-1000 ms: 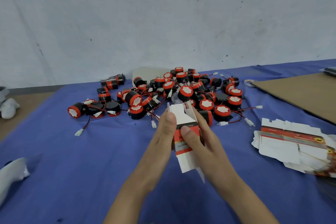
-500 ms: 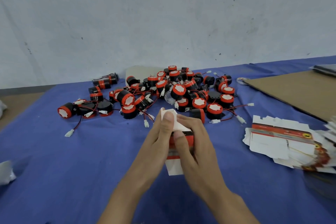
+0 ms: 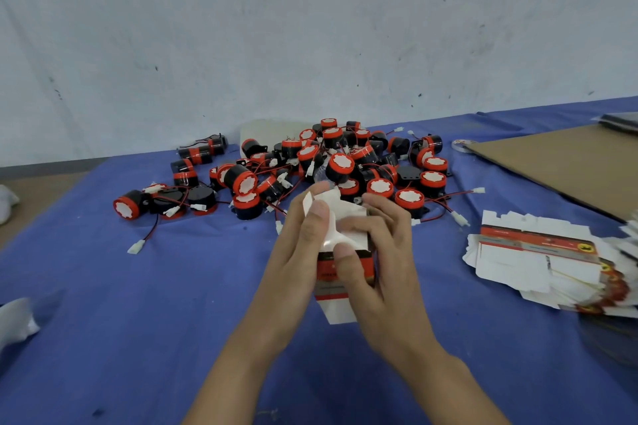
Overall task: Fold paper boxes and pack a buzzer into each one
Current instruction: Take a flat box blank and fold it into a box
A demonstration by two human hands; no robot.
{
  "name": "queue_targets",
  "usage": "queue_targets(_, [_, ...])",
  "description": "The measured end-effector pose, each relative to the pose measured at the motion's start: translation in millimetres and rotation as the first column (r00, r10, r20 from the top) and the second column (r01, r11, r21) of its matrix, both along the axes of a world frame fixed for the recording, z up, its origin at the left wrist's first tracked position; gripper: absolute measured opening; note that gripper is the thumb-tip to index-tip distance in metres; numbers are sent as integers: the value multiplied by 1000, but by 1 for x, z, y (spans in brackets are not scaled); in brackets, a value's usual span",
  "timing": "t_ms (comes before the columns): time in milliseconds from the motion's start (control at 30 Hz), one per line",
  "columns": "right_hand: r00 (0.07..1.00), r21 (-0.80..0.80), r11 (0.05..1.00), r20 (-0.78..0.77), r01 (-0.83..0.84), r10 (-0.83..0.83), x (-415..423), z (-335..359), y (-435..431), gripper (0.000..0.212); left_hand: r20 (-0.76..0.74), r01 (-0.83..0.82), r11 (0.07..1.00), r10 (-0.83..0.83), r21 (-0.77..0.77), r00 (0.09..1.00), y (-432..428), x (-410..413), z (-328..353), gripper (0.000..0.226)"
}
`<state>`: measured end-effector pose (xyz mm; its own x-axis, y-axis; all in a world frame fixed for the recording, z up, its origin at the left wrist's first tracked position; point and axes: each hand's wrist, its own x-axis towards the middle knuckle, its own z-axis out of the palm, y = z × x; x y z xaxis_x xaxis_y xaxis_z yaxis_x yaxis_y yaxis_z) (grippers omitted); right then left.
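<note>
A small white paper box (image 3: pixel 336 307) with a red and black band is held upright over the blue cloth between both hands. My left hand (image 3: pixel 297 252) grips its left side, thumb on a white top flap. My right hand (image 3: pixel 376 262) wraps round its right side, thumb pressing the front below the flaps. The top flaps are bent inward. Behind the hands lies a heap of several black and red buzzers (image 3: pixel 340 166) with red wires and white plugs. A stack of flat unfolded boxes (image 3: pixel 538 262) lies to the right.
A blue cloth (image 3: pixel 138 321) covers the table, with a grey wall behind it. A brown cardboard sheet (image 3: pixel 569 166) lies at the back right. White objects sit at the left edge (image 3: pixel 13 321). A tape roll (image 3: pixel 461 145) sits by the cardboard.
Both hands have drawn the box closer and folded its open top flaps down. The view has shifted a little.
</note>
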<state>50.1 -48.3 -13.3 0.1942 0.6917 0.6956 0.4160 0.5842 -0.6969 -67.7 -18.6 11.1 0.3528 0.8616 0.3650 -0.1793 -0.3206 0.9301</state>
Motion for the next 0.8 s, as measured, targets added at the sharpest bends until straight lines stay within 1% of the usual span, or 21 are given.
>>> queue_targets(67, [994,-85,991,-46,-107,104,3,-2,0,44,12,-23,1000,23,-9,1000,1,-3,2,29])
queue_targets(133, [973,-181,956,-76,-230,219,3,-5,-1,59,-5,-41,999,41,11,999,2,-6,2,20])
queue_targets(200, [958,-205,937,-91,-284,271,3,-6,-1,58,-54,-66,996,69,54,996,2,-7,1,13])
queue_targets(267, [965,-169,950,-75,-262,253,3,-5,0,50,-88,-66,995,73,79,993,1,-6,0,8])
queue_targets(367, [986,-122,979,-18,-164,163,6,-4,1,45,-101,-86,992,96,96,990,3,-6,-1,19])
queue_targets(400, [991,-115,985,12,-128,130,7,-3,1,47,-99,-66,995,73,73,992,4,-8,1,25])
queue_targets(433, [994,-114,989,43,-96,102,7,-3,1,49,-77,-29,999,30,13,997,5,-8,2,36])
queue_targets(467, [994,-111,992,74,-67,76,8,-3,0,51,-25,17,996,-19,-83,1000,7,-9,4,49])
queue_targets(500, [994,-101,994,102,-38,49,9,-3,0,50,42,69,982,-62,-176,997,8,-9,6,55])
queue_targets(567, [990,-64,998,144,18,-8,11,-4,0,44,155,134,950,-93,-283,984,10,-8,8,46])
queue_targets(633, [982,-20,998,180,58,-53,13,-4,-1,41,221,186,923,-114,-337,969,9,-7,8,39])
queue_targets(733, [966,47,992,224,121,-128,15,-3,0,42,272,318,846,-215,-428,938,4,-8,7,54])
queue_targets(800, [946,84,984,272,160,-177,16,-3,1,43,265,366,809,-269,-459,926,0,-7,9,54])
